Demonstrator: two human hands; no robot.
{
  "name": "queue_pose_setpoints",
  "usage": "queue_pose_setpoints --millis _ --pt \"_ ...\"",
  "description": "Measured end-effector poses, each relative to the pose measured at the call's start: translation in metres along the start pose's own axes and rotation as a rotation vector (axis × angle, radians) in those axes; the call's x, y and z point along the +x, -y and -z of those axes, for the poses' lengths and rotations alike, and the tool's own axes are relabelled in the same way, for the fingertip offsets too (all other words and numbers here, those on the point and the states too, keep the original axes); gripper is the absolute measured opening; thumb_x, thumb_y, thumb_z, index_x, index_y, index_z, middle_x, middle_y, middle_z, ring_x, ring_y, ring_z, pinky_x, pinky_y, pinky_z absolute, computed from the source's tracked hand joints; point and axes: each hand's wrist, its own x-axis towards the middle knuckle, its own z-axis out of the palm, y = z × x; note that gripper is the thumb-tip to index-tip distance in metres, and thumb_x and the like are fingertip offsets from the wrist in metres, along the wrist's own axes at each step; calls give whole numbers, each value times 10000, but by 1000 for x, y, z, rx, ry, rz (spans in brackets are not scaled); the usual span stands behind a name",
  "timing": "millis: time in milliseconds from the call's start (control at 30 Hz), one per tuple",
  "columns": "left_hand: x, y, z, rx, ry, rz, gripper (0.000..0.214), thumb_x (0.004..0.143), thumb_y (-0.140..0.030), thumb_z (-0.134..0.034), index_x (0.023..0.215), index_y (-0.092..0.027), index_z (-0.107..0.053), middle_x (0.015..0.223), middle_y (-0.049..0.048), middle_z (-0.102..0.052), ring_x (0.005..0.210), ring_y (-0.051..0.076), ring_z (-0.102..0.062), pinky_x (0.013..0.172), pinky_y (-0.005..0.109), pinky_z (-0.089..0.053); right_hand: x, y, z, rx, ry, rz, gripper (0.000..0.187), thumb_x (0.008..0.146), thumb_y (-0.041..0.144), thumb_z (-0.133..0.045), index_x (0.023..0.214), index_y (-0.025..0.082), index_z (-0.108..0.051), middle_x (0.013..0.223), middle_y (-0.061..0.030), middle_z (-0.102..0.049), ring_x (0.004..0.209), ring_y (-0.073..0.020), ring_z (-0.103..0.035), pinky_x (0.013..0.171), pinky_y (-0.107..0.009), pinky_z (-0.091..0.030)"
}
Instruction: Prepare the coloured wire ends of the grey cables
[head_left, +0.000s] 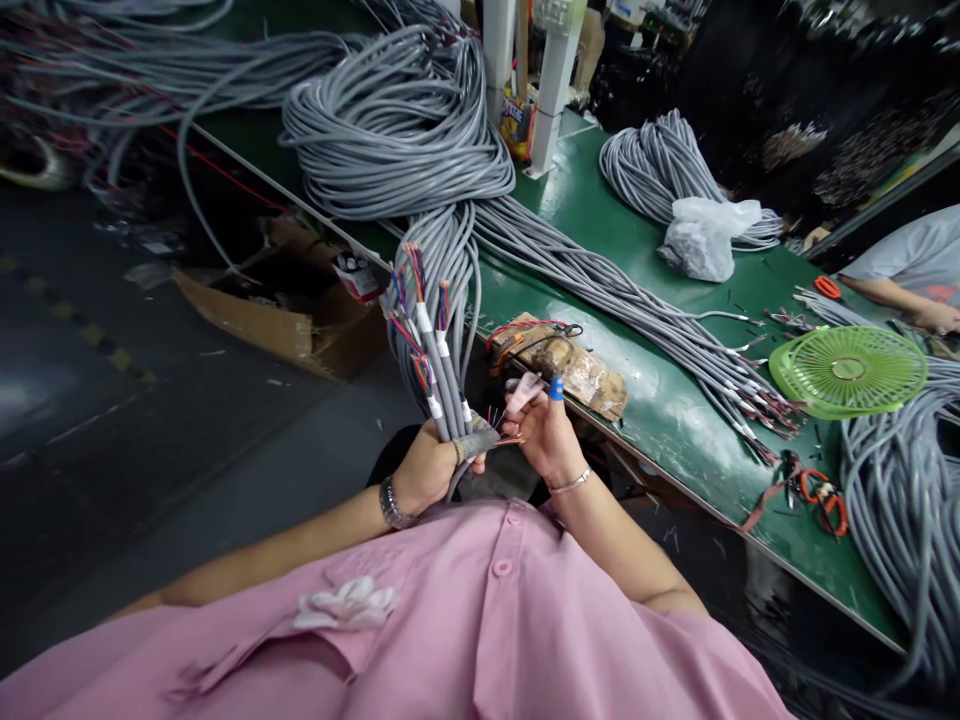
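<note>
My left hand (429, 468) is closed around a bundle of grey multi-core cables (448, 395). Their stripped ends point up and show coloured wires and white bands. One cable end (476, 442) bends right across the grip, its thin wires and bare copper reaching toward my right hand (553, 440). That hand is palm up, fingers loosely curled and thumb apart, close beside the copper. A blue cover (556, 388) sits on the thumb tip. A pale pink wrapping (524, 393) is at the fingers; whether they touch the wires is unclear.
Coiled grey cable (397, 125) lies on the green table (551, 285). A taped cardboard piece (562, 365) sits at the edge. Right are a green fan (847, 370), orange-handled tools (823, 500) and a co-worker's hand (937, 317). A cardboard box (285, 310) stands below left.
</note>
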Motion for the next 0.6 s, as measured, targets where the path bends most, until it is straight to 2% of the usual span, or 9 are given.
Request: queue_pose_setpoints --millis 167,267,400,533,600 --pt "-4 -3 -1 -37 -25 -15 203 698 -269 -745 613 -152 -602 492 -16 -580 435 106 -531 454 230 -437 -4 6 2 -47 33 -39 495 839 631 -524 920 165 -669 781 -32 -660 618 -111 -562 574 -225 -503" --pt "-2 -8 -7 -115 -39 0 207 680 -272 -757 631 -151 -596 493 -26 -568 424 101 -521 436 227 -434 -5 6 1 -89 15 13 354 823 504 -635 923 167 -670 787 -22 -659 620 -99 -554 571 -210 -490" --pt "1 -11 -15 -189 -72 5 210 677 -287 -752 659 -146 -596 497 -27 -567 422 102 -519 416 223 -417 -4 5 1 -165 -32 71 331 784 488 -684 882 173 -656 732 -4 -636 591 -92 -529 558 -214 -475" --pt "3 -8 -20 -194 -115 -28 197 703 -275 -731 643 -146 -594 501 -25 -568 434 101 -526 423 220 -412 -2 -1 5 -304 -172 291 324 748 485 -721 727 179 -616 623 26 -581 520 -71 -457 526 -195 -432" --pt "4 -5 -21 -185 -139 -42 194 711 -277 -725 643 -148 -597 501 -26 -570 436 100 -525 429 221 -415 -1 -4 6 -338 -200 361 352 776 519 -679 722 176 -623 633 16 -589 521 -73 -458 521 -197 -424"
